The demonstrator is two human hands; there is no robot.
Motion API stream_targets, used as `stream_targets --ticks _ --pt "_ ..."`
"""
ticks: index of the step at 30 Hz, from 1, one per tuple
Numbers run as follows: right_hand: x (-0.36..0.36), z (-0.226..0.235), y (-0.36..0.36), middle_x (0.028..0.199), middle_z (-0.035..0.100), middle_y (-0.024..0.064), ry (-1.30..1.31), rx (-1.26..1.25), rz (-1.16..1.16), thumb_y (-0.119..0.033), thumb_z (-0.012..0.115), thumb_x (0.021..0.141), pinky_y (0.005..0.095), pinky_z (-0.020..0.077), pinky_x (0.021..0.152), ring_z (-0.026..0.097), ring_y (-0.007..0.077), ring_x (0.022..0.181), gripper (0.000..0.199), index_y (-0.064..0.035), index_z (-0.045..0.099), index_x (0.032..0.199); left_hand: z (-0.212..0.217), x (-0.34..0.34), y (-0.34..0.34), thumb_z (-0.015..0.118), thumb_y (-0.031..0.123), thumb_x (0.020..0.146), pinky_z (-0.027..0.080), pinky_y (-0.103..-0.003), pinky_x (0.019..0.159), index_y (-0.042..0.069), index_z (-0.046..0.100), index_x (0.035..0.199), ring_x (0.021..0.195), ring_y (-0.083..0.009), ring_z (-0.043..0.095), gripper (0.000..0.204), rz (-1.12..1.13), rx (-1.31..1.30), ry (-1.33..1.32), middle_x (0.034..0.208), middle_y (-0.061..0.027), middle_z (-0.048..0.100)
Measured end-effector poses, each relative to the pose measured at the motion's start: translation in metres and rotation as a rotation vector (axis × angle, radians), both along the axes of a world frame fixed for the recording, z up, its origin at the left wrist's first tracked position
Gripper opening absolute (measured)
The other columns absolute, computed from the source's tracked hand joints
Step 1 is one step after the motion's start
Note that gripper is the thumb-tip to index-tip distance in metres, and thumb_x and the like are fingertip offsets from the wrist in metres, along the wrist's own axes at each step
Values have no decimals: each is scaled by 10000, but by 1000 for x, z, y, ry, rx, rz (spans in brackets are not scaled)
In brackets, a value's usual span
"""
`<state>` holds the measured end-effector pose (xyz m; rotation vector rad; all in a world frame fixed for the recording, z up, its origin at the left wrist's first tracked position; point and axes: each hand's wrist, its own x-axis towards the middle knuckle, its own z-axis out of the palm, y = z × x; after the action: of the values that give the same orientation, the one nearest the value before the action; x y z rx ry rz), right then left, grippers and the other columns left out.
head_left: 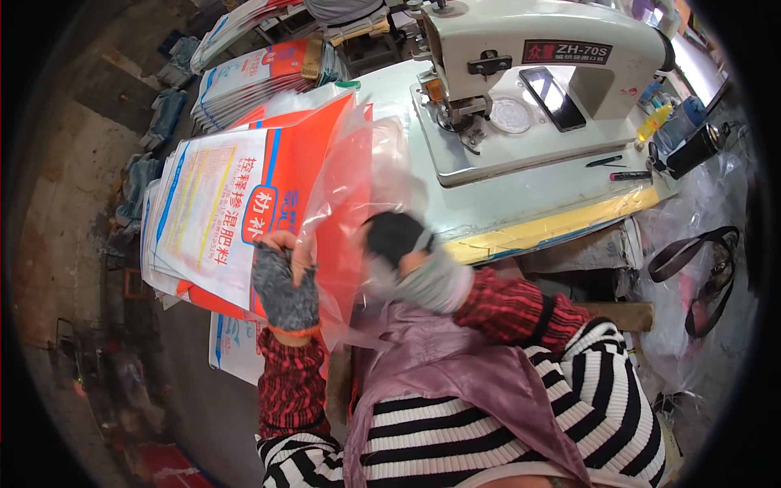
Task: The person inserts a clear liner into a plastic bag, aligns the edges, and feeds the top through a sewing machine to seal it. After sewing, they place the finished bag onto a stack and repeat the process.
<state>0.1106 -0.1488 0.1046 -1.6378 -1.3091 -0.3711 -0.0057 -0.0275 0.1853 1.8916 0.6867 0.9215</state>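
My left hand, in a grey fingerless glove, grips the near edge of a clear plastic liner bag. The liner lies over a stack of white, orange and blue printed woven sacks on the table's left side. My right hand, in a dark and grey glove, is blurred. It sits inside or against the liner's lower right part; the plastic partly veils it, so its grip is unclear. Both hands are at the table's front edge.
An industrial sewing machine stands on the pale table at the right, with a phone on its bed. More sack stacks lie behind. A black bottle, a yellow bottle and black straps are at the right.
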Motion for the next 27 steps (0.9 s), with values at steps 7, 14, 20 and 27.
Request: stream_targets --ticks 7,14,20,27 --pt "64 -16 55 782 628 164 15 -411 180 -226 475 837 413 486 690 616 324 739 238 -31 611 856 -4 -85 -12 566 64 848 445 -307 594 25 537 871 608 -247 548 54 -95 583 496 683 -121 537" --pt "151 -123 52 684 549 106 -71 -123 -1 -299 446 891 329 465 583 567 267 629 262 -61 557 905 11 -117 6 565 59 842 453 -347 628 14 561 870 674 -287 572 52 259 701 503 755 -146 570" --pt "129 36 6 769 544 91 -49 244 -413 -210 670 748 326 439 625 546 230 709 262 -50 550 916 15 -113 -1 548 67 856 456 -347 630 9 552 883 677 -285 584 65 231 681 494 756 -150 574" --pt "63 -25 16 881 650 91 -154 -341 207 -117 568 718 341 505 696 631 257 798 280 -94 627 991 11 -125 -12 517 61 855 457 -355 606 23 552 893 664 -293 592 64 379 674 470 737 -150 578"
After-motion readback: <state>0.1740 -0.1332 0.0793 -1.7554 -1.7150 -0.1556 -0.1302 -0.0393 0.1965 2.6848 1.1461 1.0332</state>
